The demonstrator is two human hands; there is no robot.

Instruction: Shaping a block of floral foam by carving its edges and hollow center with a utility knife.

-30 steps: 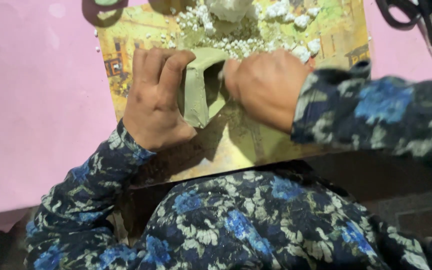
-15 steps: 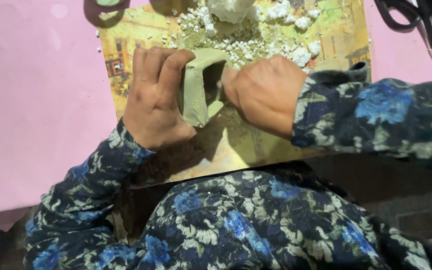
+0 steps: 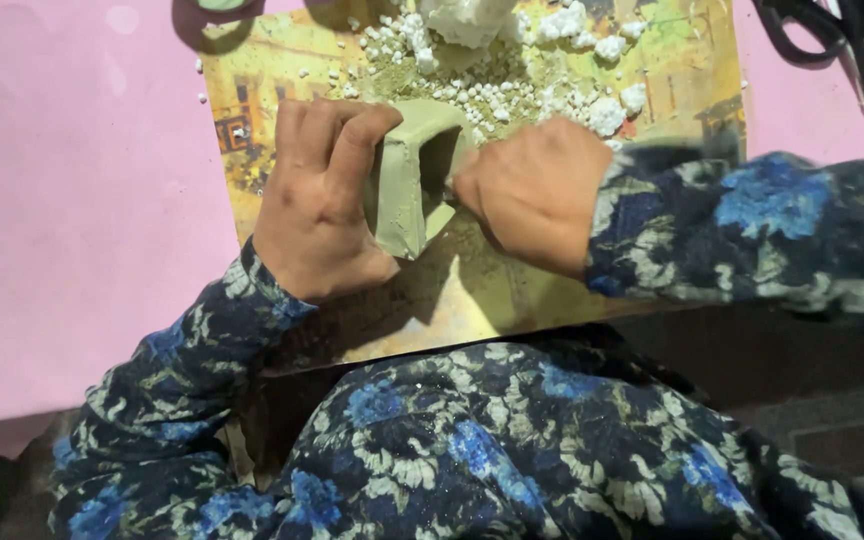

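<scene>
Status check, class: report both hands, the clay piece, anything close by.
Left hand grips hollow green block. Right hand works at its opening. White crumbs on board behind.

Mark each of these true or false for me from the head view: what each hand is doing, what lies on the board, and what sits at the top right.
1. The left hand grips the hollow green block. True.
2. The right hand rests flat on the pink surface. False: it is at the block's opening, over the printed board.
3. White crumbs lie on the board beyond the block. True.
4. Black scissors lie at the bottom left. False: they are at the top right.
</scene>
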